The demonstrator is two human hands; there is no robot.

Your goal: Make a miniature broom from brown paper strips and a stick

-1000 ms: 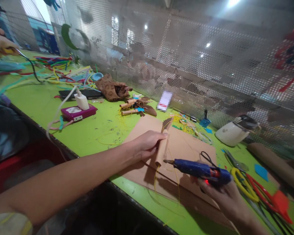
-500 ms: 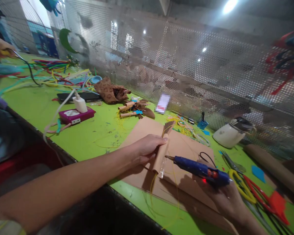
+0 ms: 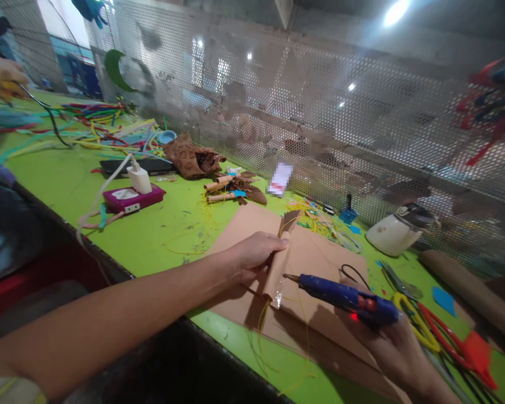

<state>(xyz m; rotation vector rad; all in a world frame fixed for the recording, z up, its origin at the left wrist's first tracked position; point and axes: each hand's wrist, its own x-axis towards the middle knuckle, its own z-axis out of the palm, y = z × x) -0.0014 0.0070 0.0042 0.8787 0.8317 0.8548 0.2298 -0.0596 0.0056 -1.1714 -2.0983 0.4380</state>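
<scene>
Head view: your left hand (image 3: pixel 255 253) is pinching a paper roll (image 3: pixel 278 266) between its fingers, hiding part of it; your right hand (image 3: pixel 376 335) is wrapping a glue gun (image 3: pixel 330 290), most fingers staying out of sight. Whether the gun is touching the roll is hard to tell. A co-worker's hand (image 3: pixel 0 76) is being cut off at left. The roll is tilting over brown cardboard (image 3: pixel 324 252) by the green desk (image 3: pixel 67 168)'s front edge; perforated metal (image 3: pixel 340 73) is lining the back edge, a white container (image 3: pixel 392 232) sitting near it.

The glue gun (image 3: pixel 340 294) and scissors (image 3: pixel 398 282) suggest a craft workshop.
</scene>
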